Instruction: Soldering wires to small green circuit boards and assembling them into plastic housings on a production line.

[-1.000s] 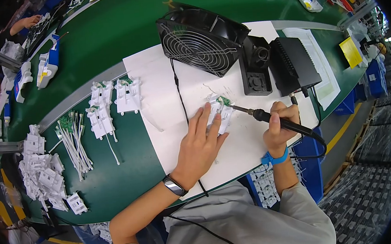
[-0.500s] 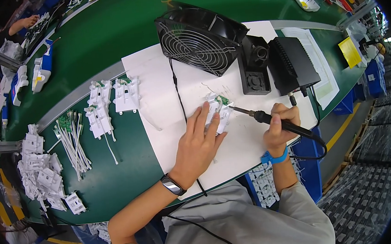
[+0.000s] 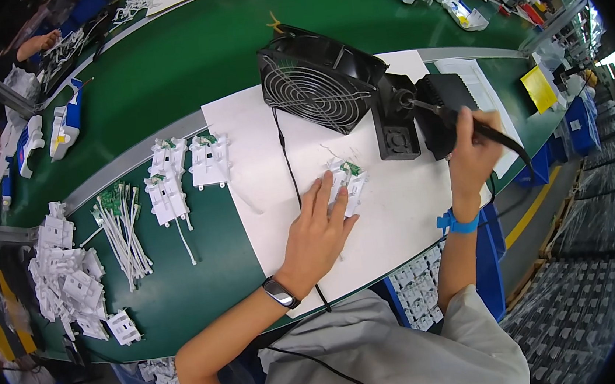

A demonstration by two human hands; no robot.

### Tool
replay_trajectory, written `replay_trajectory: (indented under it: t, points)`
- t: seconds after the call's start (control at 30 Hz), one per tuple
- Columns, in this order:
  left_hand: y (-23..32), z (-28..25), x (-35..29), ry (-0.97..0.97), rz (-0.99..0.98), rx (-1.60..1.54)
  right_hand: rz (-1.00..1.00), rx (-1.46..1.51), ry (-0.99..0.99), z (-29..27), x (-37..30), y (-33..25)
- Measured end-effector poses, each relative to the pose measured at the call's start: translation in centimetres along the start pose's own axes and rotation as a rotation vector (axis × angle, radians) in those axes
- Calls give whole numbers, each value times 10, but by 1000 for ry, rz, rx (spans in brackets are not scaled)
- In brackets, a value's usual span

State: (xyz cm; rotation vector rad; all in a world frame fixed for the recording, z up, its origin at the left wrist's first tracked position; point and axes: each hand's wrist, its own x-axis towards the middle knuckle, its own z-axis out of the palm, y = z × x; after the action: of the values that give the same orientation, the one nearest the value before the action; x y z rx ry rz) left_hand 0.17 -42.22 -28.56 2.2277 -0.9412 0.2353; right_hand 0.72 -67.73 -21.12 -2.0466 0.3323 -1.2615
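My left hand lies on the white sheet, fingers stretched out and spread, with its fingertips on a white plastic housing piece. A small green circuit board sits at the far end of that piece; thin wires show beyond it. My right hand is closed round the black handle of a soldering iron. The iron's tip end reaches the round opening of a black stand, and its cord trails off to the right. Part of the housing piece is hidden under my left fingers.
A black fan with a wire guard stands behind the work. Beside the stand is a black box. On the left lie white housings, boards with white cables and a heap of white parts. A black cord crosses the sheet.
My right hand has carried the soldering iron away from the circuit board, up and right to the black stand. My left hand stays on the housing piece. The whole view has shifted slightly.
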Motion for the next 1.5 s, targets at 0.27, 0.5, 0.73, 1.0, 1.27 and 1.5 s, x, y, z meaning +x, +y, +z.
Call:
replay_trajectory:
  t: [0.27,0.5,0.73,1.0,1.27,1.5]
  points:
    - [-9,-1,-9,13,50,19,62,-197,-306,41,-11,5]
    - [-11,3,-12,54,71,16,-12,-12,-328,40,-17,10]
    - [-9,-13,-15,-18,-4,-31,247,4,-405,22,-53,1]
    - [-16,-108,-17,314,-209,95,395,-80,-416,-8,-103,-22]
    - [-73,-101,-35,299,-369,213,350,-27,-409,-2,-110,-16]
    - [-70,-154,-66,400,-422,423,319,39,-486,-13,-120,-30]
